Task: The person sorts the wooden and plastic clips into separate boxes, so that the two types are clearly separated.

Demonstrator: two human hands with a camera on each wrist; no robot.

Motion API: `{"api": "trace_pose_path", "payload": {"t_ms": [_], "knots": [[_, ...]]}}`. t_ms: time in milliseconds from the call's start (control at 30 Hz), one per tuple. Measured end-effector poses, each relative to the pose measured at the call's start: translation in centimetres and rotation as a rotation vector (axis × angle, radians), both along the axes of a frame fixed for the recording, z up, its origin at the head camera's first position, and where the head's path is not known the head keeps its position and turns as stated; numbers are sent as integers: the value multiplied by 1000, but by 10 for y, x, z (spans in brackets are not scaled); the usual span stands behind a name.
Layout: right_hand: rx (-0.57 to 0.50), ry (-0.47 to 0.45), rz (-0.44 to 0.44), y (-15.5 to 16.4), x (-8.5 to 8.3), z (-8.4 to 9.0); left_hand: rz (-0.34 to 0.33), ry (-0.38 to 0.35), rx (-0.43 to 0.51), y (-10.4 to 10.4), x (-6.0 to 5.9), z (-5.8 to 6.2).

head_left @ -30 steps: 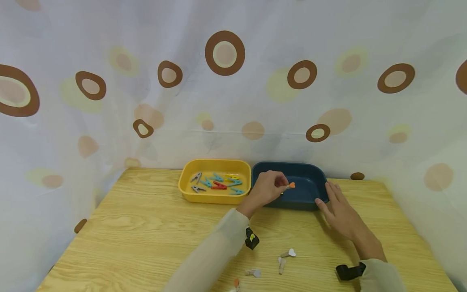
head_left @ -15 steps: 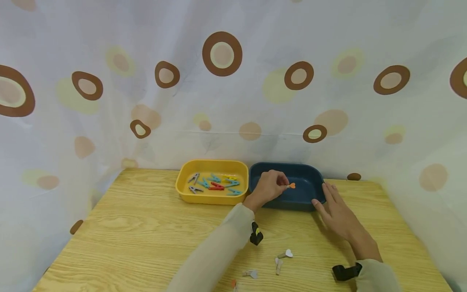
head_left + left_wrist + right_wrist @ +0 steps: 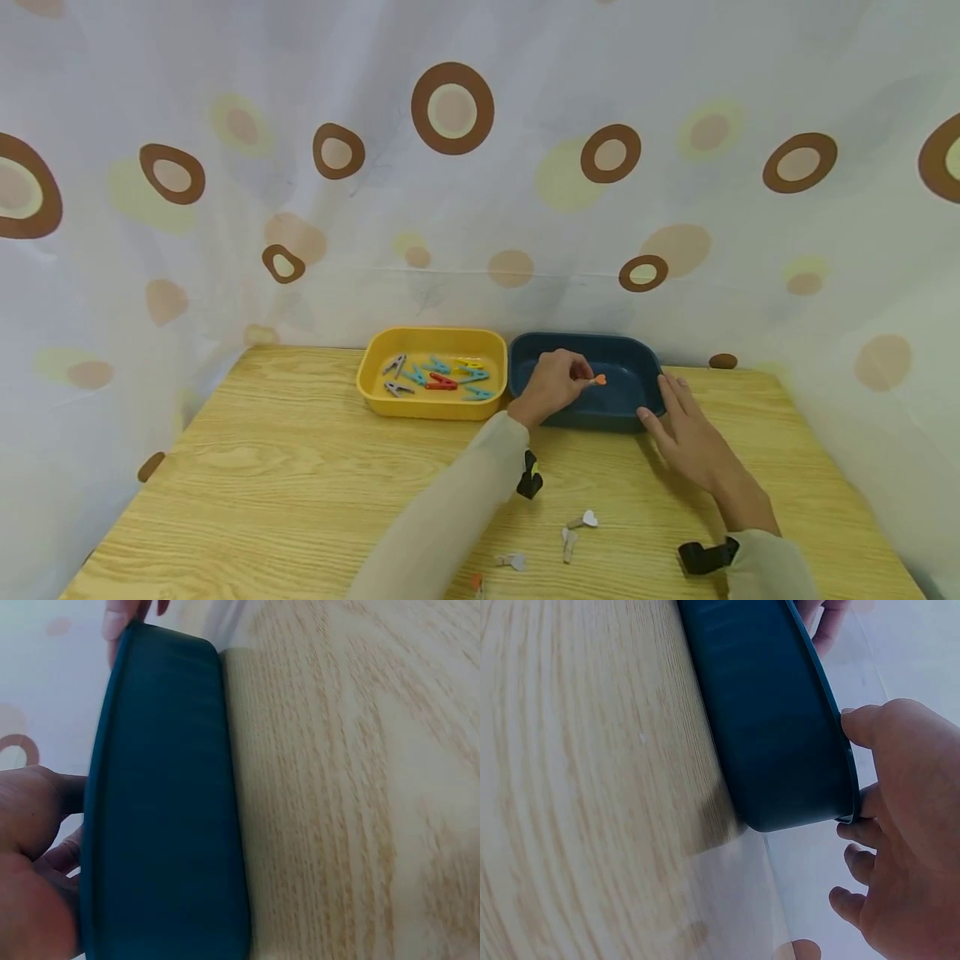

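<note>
My left hand (image 3: 557, 385) hovers over the dark blue tray (image 3: 633, 362) and pinches a small orange clothespin (image 3: 597, 380) at its fingertips. In the left wrist view the same left hand (image 3: 34, 855) sits above the blue tray's wall (image 3: 161, 817). With straight fingers, my right hand (image 3: 686, 429) rests against the tray's right front corner; the right wrist view shows this hand (image 3: 900, 817) touching the tray's rim (image 3: 780, 720). A yellow tray (image 3: 375, 392) beside it holds several coloured clothespins (image 3: 441, 377).
Small pale clothespins (image 3: 576, 533) lie on the wooden table (image 3: 285, 492) near its front edge, one with a heart-shaped tip (image 3: 590, 518). A spotted curtain (image 3: 480, 167) hangs behind and around the table. Black wrist straps (image 3: 701, 557) show on both sleeves.
Both hands keep their places at the blue tray, the orange clothespin still pinched. Only the head view has shifted slightly.
</note>
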State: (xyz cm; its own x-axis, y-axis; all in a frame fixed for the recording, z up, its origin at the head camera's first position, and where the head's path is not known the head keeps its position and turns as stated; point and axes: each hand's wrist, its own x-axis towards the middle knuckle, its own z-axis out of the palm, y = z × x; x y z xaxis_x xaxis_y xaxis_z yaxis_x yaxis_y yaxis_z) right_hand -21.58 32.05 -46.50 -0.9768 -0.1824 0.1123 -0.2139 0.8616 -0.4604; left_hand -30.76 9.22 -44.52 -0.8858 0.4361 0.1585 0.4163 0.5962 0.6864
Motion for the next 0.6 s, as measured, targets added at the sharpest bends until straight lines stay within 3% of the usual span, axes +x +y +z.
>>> {"api": "trace_pose_path", "payload": {"t_ms": [200, 600], "knots": [[-4, 5, -2, 3, 2, 0, -14, -31, -12, 4, -5, -6], [-9, -4, 0, 2, 1, 0, 4, -63, -167, 16, -17, -8]]}}
